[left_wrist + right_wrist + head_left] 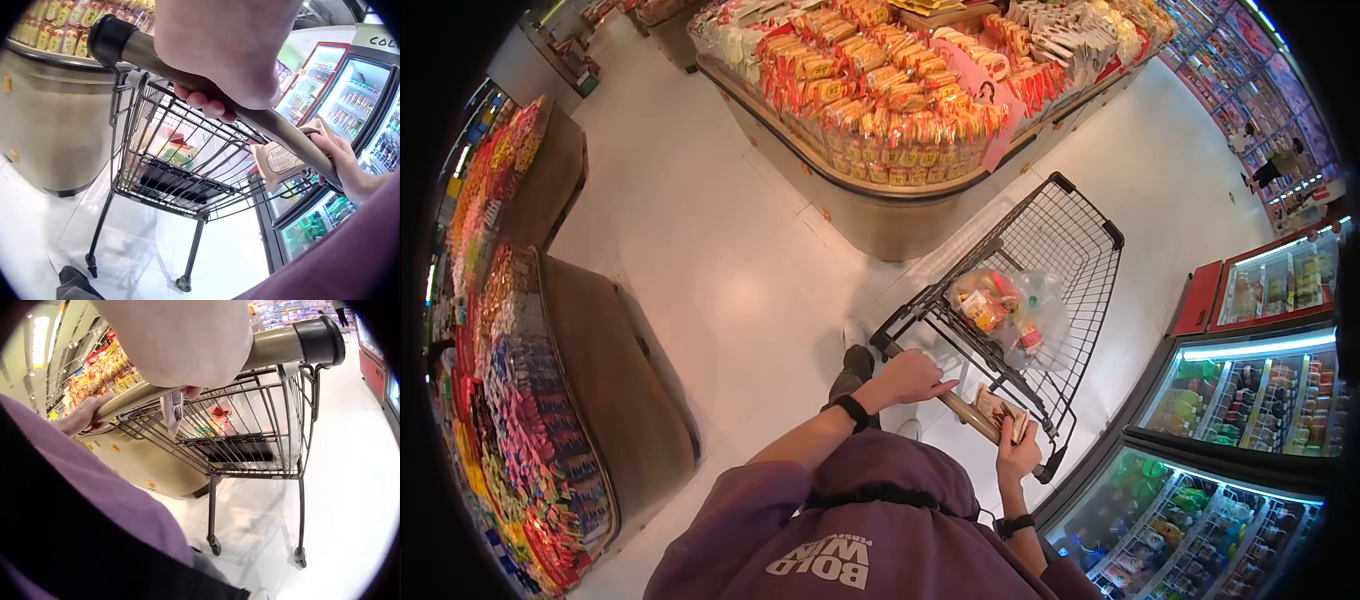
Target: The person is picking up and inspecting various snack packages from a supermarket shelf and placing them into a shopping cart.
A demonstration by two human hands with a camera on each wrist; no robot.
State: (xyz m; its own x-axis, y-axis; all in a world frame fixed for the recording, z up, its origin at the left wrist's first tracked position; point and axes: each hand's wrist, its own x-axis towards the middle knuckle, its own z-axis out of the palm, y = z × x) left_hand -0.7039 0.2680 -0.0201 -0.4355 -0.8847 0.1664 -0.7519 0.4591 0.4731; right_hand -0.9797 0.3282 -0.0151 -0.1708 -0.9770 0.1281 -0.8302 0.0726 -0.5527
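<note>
A wire shopping cart (1113, 232) stands in front of me. My left hand (910, 377) grips its brown handle (259, 119), and fingertips show curled under the bar in the left wrist view. Toward the handle's right end, my right hand (1018, 455) holds a small beige paper-look snack packet (1003, 412) against the bar. Printed lettering shows on the packet in the left wrist view. Inside the basket lies a clear plastic bag (1045, 305) with red and yellow packaged goods (985, 305).
A display island (870, 215) heaped with packaged bread (900, 90) lies ahead. Candy-filled bins (615, 370) line the left. Lit drink coolers (1135, 440) stand close on the right. Pale tiled floor (700, 220) runs between them, and a person (1280, 165) is far right.
</note>
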